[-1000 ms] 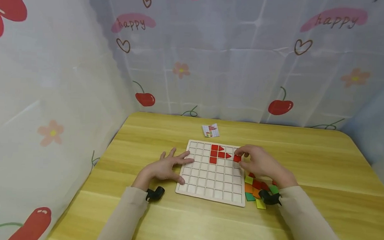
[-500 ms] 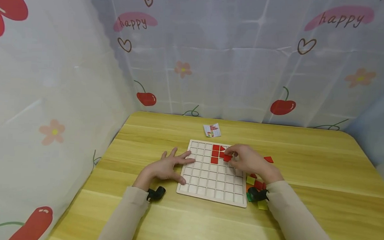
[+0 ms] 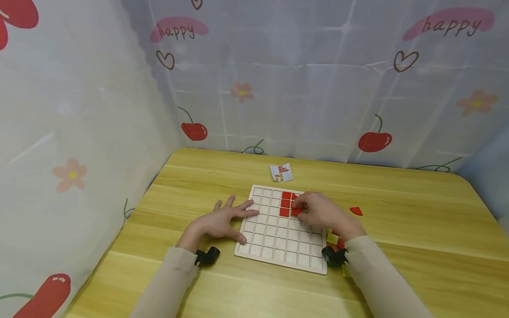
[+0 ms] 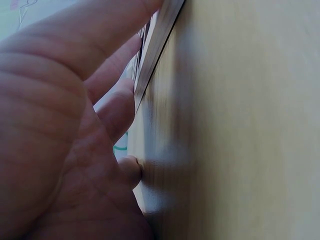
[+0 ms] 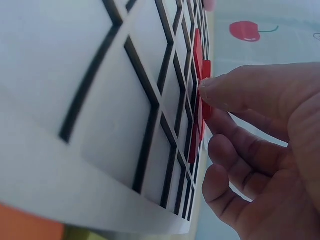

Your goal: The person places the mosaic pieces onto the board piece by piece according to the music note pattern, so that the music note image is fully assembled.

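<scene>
A pale square grid board (image 3: 272,241) lies on the wooden table. My left hand (image 3: 218,223) rests at its left edge, fingers spread, fingertips touching the rim; the left wrist view shows the palm (image 4: 55,150) beside the board's side. Between thumb and fingers, my right hand (image 3: 325,214) pinches a red square tile (image 3: 295,211) over the third row, right of a column of three red squares (image 3: 285,203). In the right wrist view this tile (image 5: 207,106) sits tilted at the fingertips. My fingers partly cover the other red pieces in the upper rows.
Behind the board lies a small printed pattern card (image 3: 281,172). A red curved-edged piece (image 3: 356,211) lies alone on the table to the right. Loose tiles, among them a yellow one (image 3: 332,238), lie under my right wrist. A patterned curtain (image 3: 303,100) hangs behind the table.
My right hand has carried the red square tile leftward from the board's right side to the spot beside the red column. The left hand stays at the board's edge.
</scene>
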The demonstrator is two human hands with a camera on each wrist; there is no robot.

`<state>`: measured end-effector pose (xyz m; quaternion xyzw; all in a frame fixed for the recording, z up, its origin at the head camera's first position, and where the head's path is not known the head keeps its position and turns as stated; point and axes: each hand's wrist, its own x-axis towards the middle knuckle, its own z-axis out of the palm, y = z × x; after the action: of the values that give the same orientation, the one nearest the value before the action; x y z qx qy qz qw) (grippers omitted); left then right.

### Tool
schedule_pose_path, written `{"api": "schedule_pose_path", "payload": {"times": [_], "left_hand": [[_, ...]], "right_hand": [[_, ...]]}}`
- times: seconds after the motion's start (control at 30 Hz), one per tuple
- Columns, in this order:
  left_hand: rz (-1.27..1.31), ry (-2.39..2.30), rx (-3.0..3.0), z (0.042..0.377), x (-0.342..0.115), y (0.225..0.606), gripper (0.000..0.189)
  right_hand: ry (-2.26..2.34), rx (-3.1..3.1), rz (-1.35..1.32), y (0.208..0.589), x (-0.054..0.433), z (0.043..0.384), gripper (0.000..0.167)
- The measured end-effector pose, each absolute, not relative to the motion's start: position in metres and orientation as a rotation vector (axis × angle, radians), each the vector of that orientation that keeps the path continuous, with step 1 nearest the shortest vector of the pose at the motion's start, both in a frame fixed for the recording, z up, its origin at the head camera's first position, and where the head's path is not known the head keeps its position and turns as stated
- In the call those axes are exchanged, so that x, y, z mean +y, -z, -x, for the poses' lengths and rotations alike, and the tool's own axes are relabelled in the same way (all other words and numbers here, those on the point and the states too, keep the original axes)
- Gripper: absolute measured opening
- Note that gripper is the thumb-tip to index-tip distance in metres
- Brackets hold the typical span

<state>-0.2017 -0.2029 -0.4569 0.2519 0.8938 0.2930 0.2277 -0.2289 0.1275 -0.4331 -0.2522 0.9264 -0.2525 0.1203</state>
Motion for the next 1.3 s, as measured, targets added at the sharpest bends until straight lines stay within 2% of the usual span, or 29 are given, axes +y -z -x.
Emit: {"api": "schedule_pose_path", "payload": {"times": [0.43, 0.73, 1.3], "left_hand": [[-0.695, -0.802, 2.462, 0.2, -0.203, 0.454, 0.083], [-0.709, -0.82, 2.458, 0.202, -0.203, 0.459, 0.082], [-0.707, -0.805, 2.466, 0.203, -0.203, 0.459, 0.081]], "right_hand": [[0.701, 2.708, 0.771, 0.435, 0.124, 0.228, 0.019], [0.687, 2.725, 0.856, 0.426, 0.132, 0.222, 0.021], [0.651, 2.739, 0.696, 0.409, 0.176, 0.191, 0.019]]}}
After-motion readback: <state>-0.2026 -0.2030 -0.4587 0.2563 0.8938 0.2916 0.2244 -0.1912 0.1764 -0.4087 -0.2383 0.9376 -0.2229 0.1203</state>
